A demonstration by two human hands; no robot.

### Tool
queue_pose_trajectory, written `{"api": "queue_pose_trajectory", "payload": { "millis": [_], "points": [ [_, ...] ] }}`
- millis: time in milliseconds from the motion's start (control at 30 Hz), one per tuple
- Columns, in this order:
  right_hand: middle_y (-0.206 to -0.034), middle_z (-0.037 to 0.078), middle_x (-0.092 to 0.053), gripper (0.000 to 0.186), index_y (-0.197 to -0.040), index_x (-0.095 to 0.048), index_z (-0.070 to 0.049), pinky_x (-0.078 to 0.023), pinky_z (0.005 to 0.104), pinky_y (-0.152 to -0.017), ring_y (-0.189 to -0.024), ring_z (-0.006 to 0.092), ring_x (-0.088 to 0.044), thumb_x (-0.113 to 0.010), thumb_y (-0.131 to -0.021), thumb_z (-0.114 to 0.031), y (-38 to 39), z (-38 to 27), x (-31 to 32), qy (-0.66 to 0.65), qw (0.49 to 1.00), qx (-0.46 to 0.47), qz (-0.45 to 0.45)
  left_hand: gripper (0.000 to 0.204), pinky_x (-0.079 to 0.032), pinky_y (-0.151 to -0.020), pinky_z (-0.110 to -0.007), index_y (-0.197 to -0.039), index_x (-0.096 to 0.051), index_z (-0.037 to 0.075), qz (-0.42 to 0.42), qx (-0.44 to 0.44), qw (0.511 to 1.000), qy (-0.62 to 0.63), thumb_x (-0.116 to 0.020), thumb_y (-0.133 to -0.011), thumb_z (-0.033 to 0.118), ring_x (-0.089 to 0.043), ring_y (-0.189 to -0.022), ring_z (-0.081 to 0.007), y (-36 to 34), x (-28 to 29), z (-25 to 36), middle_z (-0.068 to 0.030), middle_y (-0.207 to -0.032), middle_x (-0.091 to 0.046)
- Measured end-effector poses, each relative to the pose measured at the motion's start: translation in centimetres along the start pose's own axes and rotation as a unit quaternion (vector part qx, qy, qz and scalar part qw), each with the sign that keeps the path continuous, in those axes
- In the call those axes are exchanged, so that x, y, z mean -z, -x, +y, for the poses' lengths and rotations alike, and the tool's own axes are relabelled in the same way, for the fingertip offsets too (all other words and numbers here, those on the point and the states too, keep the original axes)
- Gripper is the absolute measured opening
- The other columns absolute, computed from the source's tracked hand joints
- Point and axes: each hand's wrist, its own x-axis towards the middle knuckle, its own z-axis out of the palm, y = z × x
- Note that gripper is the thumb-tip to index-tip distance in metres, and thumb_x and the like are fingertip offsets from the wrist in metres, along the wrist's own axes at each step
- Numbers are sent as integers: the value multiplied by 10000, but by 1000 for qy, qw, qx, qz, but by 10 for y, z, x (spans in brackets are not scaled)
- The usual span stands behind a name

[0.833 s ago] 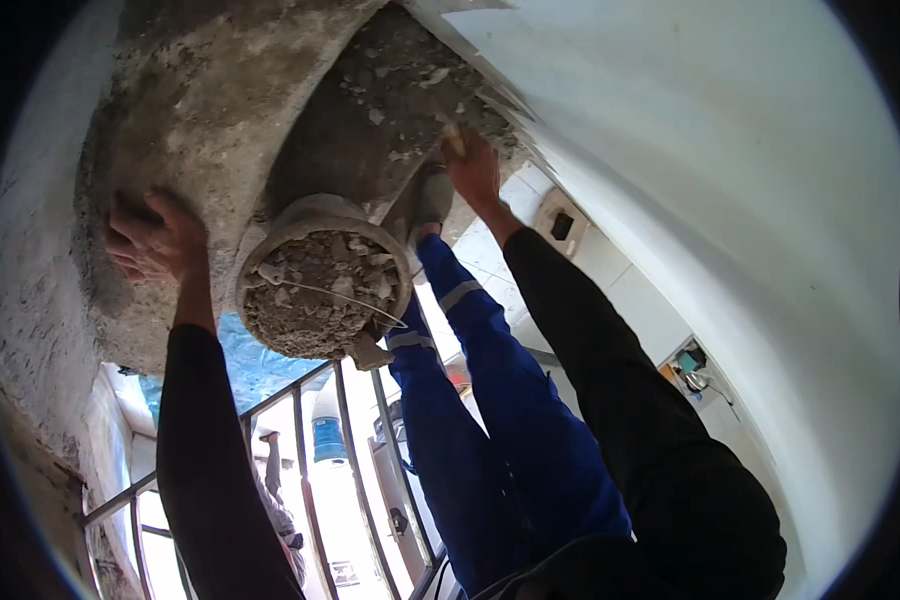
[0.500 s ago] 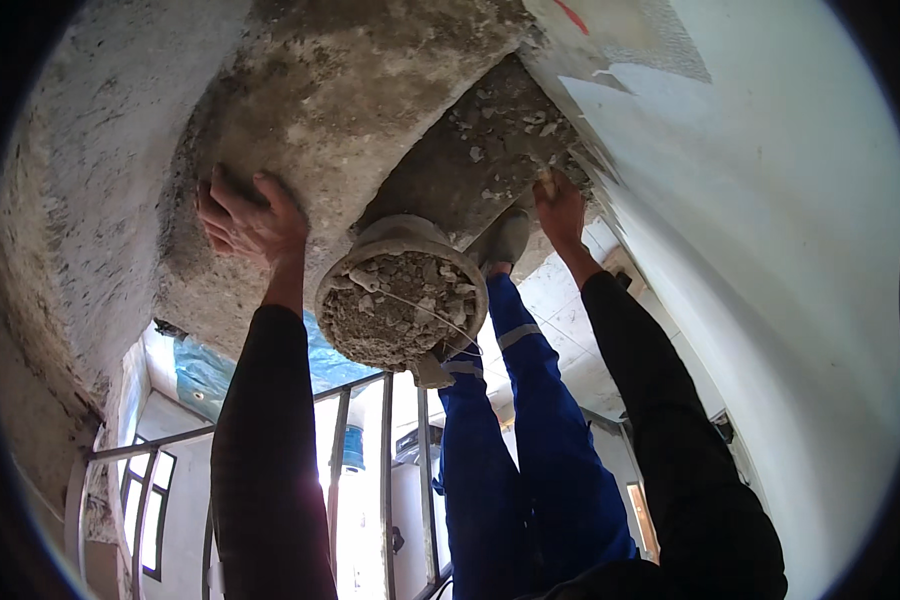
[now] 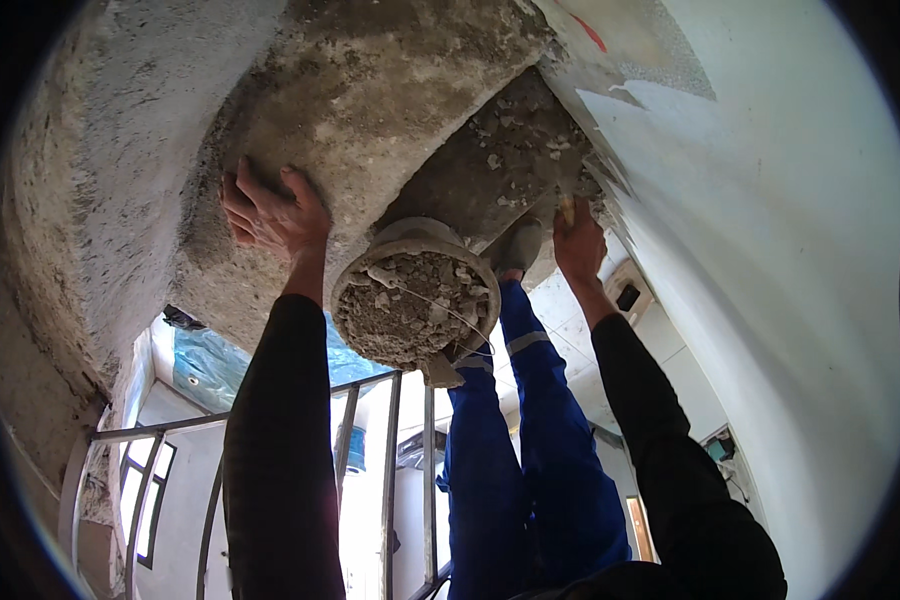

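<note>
My left hand (image 3: 282,212) leans on a rough, bare concrete step (image 3: 370,110), its fingers spread and bent against the surface. Farther to the right, my right hand (image 3: 578,248) is closed round a short, light-coloured handle (image 3: 568,208). The tool's working end is blurred and I cannot make out its kind. Broken plaster and rubble (image 3: 530,130) lie on the lower step beyond it. Between my arms stands a bucket (image 3: 420,232) heaped with grey rubble (image 3: 415,305), its wire handle slack across the load.
A white wall (image 3: 770,200) with peeling patches runs along the right. Rough masonry (image 3: 120,200) rises on the left. A metal railing (image 3: 395,450) stands below the bucket, with blue sheeting (image 3: 210,365) behind it. My shoe (image 3: 518,248) is beside the bucket.
My right hand has drawn slightly back toward me with the handle. My left hand stays braced on the concrete. The whole view has shifted a little.
</note>
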Motion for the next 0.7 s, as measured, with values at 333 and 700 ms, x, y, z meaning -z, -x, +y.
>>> {"api": "queue_pose_trajectory", "payload": {
  "millis": [333,700],
  "points": [
    [-748,129,-674,324,-1181,-562,-84,-543,440,-586,-637,268,-688,-619,-999,-346,31,11,13,-307,935,-117,-137,640,-273,-1116,-584,-1454,-503,133,11,-4,1000,10,-482,-953,529,-358,-1446,-393,-2,3,5,-198,-1518,-437],
    [-679,26,-557,322,-1094,-553,-96,-436,302,-417,-471,131,-525,-595,-1042,-411,69,-17,17,-466,847,-140,-216,651,-238,-1149,-605,-1462,-477,120,-9,14,1000,17,-534,-919,474,-338,-1458,-413,0,9,0,-218,-1528,-421]
  ]
}}
